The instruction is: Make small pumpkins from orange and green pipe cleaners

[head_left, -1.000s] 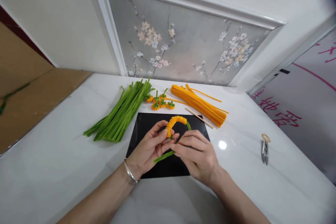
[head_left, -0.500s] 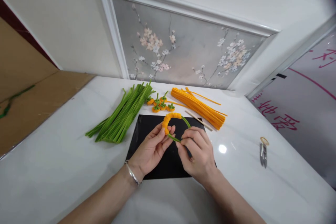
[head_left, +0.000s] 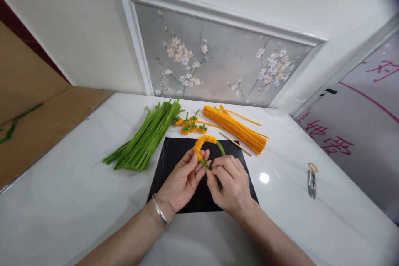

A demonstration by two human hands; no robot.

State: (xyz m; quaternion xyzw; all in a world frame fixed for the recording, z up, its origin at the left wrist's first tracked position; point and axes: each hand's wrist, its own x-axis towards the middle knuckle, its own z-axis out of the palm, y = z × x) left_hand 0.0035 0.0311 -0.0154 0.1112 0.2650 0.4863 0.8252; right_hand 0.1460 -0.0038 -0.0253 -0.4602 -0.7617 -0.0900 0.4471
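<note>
An orange coil of pipe cleaner (head_left: pixel 203 141) is threaded on a green pipe cleaner (head_left: pixel 220 148), which curves into a loop above the black mat. My left hand (head_left: pixel 183 178) pinches the lower left end of the orange coil between thumb and fingers. My right hand (head_left: pixel 230 181) is closed on the green pipe cleaner, where its ends come together at the fingertips; the exact grip is partly hidden by the fingers. Just beyond the loop lie several small orange pieces with green tops (head_left: pixel 193 126).
The black mat (head_left: pixel 199 199) lies under my hands on the white table (head_left: pixel 280 216). Green pipe cleaners (head_left: pixel 146 141) are bundled at left, orange ones (head_left: pixel 237 129) at back right, beside a thin wooden stick (head_left: pixel 235 143). Small snips (head_left: pixel 311 183) lie far right; cardboard (head_left: pixel 62 120) borders the left.
My right hand has drawn slightly left and the green pipe cleaner has bent into a tighter loop. The left hand keeps its pinch on the orange coil.
</note>
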